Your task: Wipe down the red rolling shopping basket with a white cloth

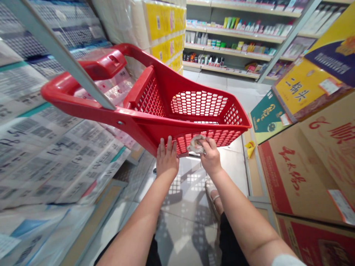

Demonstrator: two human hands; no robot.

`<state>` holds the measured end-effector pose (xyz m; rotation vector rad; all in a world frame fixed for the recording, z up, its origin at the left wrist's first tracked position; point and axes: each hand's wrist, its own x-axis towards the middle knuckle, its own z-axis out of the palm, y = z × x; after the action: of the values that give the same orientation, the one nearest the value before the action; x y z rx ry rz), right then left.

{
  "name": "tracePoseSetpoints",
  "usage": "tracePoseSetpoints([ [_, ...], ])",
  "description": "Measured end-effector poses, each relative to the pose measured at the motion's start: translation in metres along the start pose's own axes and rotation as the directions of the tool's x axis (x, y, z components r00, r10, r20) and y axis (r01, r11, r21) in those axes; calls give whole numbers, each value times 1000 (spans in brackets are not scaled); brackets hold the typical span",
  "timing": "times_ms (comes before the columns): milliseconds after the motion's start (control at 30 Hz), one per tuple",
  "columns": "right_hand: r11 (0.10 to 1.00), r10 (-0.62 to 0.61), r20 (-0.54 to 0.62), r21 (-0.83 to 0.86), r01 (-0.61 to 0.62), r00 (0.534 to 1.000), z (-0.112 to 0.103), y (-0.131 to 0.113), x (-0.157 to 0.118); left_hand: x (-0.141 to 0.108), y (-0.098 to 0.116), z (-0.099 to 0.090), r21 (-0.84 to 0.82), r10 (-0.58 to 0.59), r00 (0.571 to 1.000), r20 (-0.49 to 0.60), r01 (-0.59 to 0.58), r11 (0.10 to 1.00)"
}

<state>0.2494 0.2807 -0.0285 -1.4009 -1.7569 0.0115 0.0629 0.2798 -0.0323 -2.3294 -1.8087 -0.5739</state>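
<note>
A red plastic shopping cart (pixel 144 123) with a honeycomb-holed basket stands across the aisle in front of me, its handle toward the left. My left hand (pixel 167 159) lies flat against the near side of the basket, fingers stretched upward and slightly apart. In my right hand (pixel 212 157) a crumpled, greyish-white cleaning cloth (pixel 196 145) is gripped and pressed to the same side, further right. The part of the cloth under my fingers is hidden. Nothing shows inside the visible part of the basket.
Stacked plastic-wrapped packs (pixel 41 147) line the left side, with yellow packs (pixel 165 22) behind the cart. Cardboard boxes (pixel 294 170) are piled on the right. Shelves of bottles and tubes (pixel 235 50) stand at the back. A grey metal pole (pixel 63 55) slants across the cart's handle end.
</note>
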Motion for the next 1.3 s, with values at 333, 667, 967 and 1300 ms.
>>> tracePoseSetpoints([
  [333, 1000, -21, 70, 1, 21, 997, 2, 0, -3, 0, -1, 1, 23, 11, 1000, -10, -10, 1000],
  [667, 1000, 8, 148, -11, -7, 989, 12, 5, -4, 3, -5, -1, 6, 40, 999, 24, -40, 999],
  [967, 1000, 11, -20, 22, -10, 1000, 13, 14, 4, 10, -2, -1, -6, 77, 997, 23, -77, 997],
  [1300, 993, 75, 5, 95, -76, 997, 30, 3, 7, 13, 9, 1, 6, -6, 999, 34, 6, 1000],
])
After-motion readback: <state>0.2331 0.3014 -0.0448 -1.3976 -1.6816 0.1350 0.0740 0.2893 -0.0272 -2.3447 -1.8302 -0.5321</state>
